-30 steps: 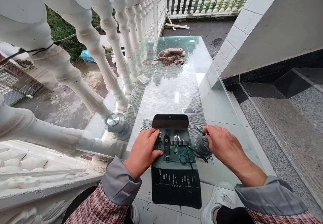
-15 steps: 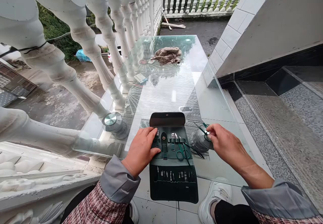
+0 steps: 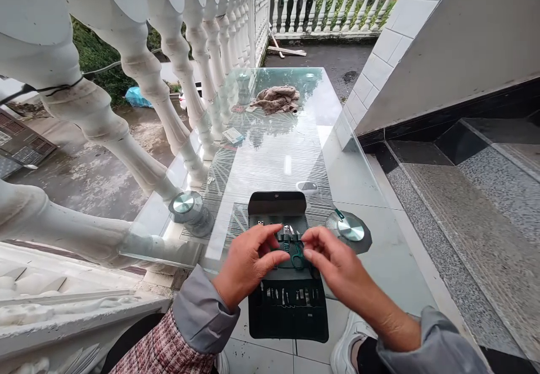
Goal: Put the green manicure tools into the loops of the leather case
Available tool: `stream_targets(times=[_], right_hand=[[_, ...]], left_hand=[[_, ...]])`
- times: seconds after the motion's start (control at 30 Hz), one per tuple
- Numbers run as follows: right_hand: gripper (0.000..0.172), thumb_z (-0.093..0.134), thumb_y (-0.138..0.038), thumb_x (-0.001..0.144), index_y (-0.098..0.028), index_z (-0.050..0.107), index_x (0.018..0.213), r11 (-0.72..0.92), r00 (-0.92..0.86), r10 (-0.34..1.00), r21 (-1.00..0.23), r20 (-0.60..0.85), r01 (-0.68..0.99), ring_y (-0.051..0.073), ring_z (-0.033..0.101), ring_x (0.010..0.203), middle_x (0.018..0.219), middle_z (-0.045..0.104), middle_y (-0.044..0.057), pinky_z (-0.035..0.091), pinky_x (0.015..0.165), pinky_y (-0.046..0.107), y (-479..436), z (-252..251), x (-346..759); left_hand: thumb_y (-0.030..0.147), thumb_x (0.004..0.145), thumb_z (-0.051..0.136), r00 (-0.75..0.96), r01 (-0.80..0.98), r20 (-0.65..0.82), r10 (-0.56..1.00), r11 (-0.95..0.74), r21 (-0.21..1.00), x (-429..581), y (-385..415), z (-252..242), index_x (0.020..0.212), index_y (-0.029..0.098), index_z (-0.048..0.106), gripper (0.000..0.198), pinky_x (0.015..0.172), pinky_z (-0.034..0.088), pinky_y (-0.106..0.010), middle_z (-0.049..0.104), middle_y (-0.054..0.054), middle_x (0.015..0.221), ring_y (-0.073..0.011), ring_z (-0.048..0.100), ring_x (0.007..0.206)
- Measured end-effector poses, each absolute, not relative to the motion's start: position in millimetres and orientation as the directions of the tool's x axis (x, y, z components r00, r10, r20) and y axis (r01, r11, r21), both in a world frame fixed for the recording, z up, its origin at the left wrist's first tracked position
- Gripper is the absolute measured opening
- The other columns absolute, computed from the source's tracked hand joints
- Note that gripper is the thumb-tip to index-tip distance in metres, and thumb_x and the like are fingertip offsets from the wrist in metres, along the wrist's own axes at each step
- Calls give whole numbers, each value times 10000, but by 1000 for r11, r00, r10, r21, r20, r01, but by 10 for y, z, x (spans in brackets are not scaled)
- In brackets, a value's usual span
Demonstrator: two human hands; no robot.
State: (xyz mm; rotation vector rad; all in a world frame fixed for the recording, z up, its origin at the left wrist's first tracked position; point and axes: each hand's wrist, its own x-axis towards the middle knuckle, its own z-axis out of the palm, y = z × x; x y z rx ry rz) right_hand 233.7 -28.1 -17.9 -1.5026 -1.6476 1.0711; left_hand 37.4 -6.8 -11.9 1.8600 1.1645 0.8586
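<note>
A dark manicure case (image 3: 287, 324) lies unfolded at the near edge of the glass table, with small metal tools in its lower pocket. In its middle section, a nail clipper (image 3: 287, 240) and green-handled scissors (image 3: 297, 260) sit under straps. My left hand (image 3: 247, 258) hovers over the case's left side, thumb and fingers apart, holding nothing. Close to the scissors is my right hand (image 3: 337, 258), its thumb and curled fingers slightly apart and nothing visible between them. Beyond it, a small green tool (image 3: 339, 213) lies on the glass, its kind unclear.
The glass table (image 3: 358, 185) stands beside a white balustrade (image 3: 137, 70). A crumpled brown cloth (image 3: 276, 99), a small card or packet (image 3: 233, 135) and a white oval object (image 3: 306, 186) are on or under the glass. Stone steps (image 3: 447, 205) rise on the right.
My right hand has moved left from the table's right side to the scissors; the green tool it held now appears to lie on the glass. My left hand has lifted off the case, shifting right.
</note>
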Motion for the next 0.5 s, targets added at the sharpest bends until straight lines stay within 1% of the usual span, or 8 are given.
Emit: stream_targets(times=[0.03,0.1,0.13,0.17,0.23,0.33,0.43,0.5], right_hand=[[104,466,-244,812,-213,508,903,43,-151,988,-891,-29,452,135,524,713,776,554,-5,441,671,277,-309,-177,2253],[81,452,-199,816,-212,499,881,98,-182,983,-893,18,439,134,531,730,784,564,-3,442,689,276,-361,-198,2107],[83,446,-183,820,-211,499,878,118,-189,981,-897,39,425,134,538,745,798,573,0,445,703,276,-383,-218,2049],[94,447,-172,822,-210,503,887,129,-190,980,-904,54,408,134,548,766,822,585,4,449,721,277,-402,-243,1999],[108,458,-169,826,-208,516,908,126,-181,982,-924,63,362,133,568,802,867,606,10,460,748,273,-430,-297,1929],[69,488,-207,834,-204,538,881,76,-123,992,-956,42,282,130,590,768,831,624,6,482,710,260,-439,-351,1891],[84,520,-263,836,-200,577,831,50,-66,997,-968,35,246,129,589,684,745,626,-4,488,643,254,-413,-345,1923],[116,539,-288,834,-200,613,819,64,-53,997,-964,52,260,133,595,684,745,645,0,488,643,255,-388,-314,1959]], left_hand=[[269,788,651,370,330,78,926,-209,921,405,-84,-118,1109,190,594,336,656,482,-272,632,-13,794,-154,571,696],[291,813,591,349,220,-24,937,-57,974,452,-103,-125,982,176,628,207,589,465,-238,603,0,726,-132,548,636],[296,824,555,328,180,-70,942,11,984,466,-106,-132,901,169,625,164,559,455,-226,587,5,696,-122,535,606],[305,831,529,311,141,-112,944,70,988,474,-106,-140,847,165,610,162,532,444,-217,571,11,667,-114,521,579],[316,827,514,297,103,-169,940,145,984,477,-102,-152,784,164,576,170,504,429,-207,553,18,636,-105,503,548],[294,813,528,313,137,-170,934,133,982,471,-105,-160,768,165,575,145,514,426,-209,555,17,646,-105,500,552],[246,803,550,321,193,-96,942,34,981,469,-116,-156,824,173,609,96,593,449,-228,581,0,730,-124,537,642],[230,793,574,313,209,-40,949,-28,978,464,-114,-147,872,182,621,104,648,457,-243,587,-10,785,-139,552,707]])
